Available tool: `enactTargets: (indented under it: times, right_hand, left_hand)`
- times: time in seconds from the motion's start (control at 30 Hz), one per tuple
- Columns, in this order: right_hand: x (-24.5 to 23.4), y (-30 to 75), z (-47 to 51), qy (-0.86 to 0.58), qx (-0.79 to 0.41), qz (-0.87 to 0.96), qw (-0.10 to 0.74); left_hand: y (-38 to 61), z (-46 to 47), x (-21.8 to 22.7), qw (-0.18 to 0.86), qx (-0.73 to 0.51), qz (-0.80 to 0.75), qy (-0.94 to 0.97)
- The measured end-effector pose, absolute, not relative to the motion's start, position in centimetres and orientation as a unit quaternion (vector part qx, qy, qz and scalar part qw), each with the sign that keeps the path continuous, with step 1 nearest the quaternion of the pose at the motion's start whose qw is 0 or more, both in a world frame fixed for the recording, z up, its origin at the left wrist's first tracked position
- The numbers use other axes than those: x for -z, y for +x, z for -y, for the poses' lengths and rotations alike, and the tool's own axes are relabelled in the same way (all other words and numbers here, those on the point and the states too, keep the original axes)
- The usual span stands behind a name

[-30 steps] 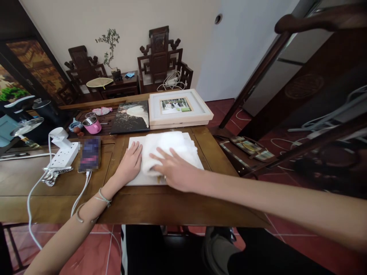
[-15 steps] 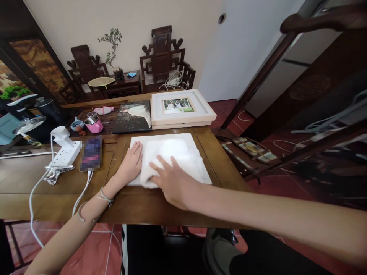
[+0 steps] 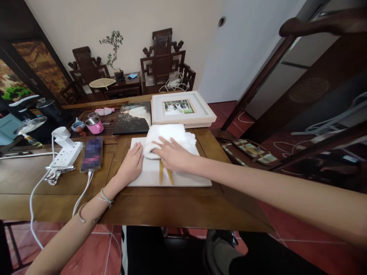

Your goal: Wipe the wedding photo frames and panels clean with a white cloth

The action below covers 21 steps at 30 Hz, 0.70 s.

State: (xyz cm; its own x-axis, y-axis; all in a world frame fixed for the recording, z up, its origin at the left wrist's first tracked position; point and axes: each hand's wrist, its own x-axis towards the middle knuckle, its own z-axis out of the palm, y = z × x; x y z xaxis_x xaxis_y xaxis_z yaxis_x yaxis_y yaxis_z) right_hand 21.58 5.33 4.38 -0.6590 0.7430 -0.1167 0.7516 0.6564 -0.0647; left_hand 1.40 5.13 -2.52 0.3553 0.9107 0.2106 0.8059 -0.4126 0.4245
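A pale rectangular board [image 3: 149,176] lies flat on the wooden table, with two yellow-brown tapering strips [image 3: 165,173] showing on its face. My left hand [image 3: 132,163] rests flat on the board's left edge, fingers stretched out together. Over the board's far part, a folded white towel [image 3: 168,132] sits under my right hand [image 3: 173,153]. That hand has its fingers spread over the towel's near side, with a finger or the thumb tucked by its fold. The towel hides the upper part of the board and reaches past its far edge.
Behind the board are a light wood picture frame [image 3: 200,107] and a dark photo panel [image 3: 132,118]. To the left lie a phone [image 3: 91,153] on a charging cable, a white power strip [image 3: 67,154] and a pink cup [image 3: 95,125]. The table's front edge is close.
My right hand has slid the towel away from me toward the board's far edge, uncovering the yellow-brown strips. My left hand has stayed in place.
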Motion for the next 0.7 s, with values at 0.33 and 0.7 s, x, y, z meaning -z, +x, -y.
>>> enactTargets:
  times: [0.33,0.7]
  right_hand:
    - [-4.1,18.7,-0.3,0.257,0.043,-0.964,0.045]
    - [-6.6,22.2,-2.0,0.334,0.103,-0.934,0.077]
  left_hand:
    - [1.8,-5.0,0.4,0.205,-0.456,-0.559,0.661]
    - [2.1,-4.5,1.1,0.134,-0.273,-0.534,0.789]
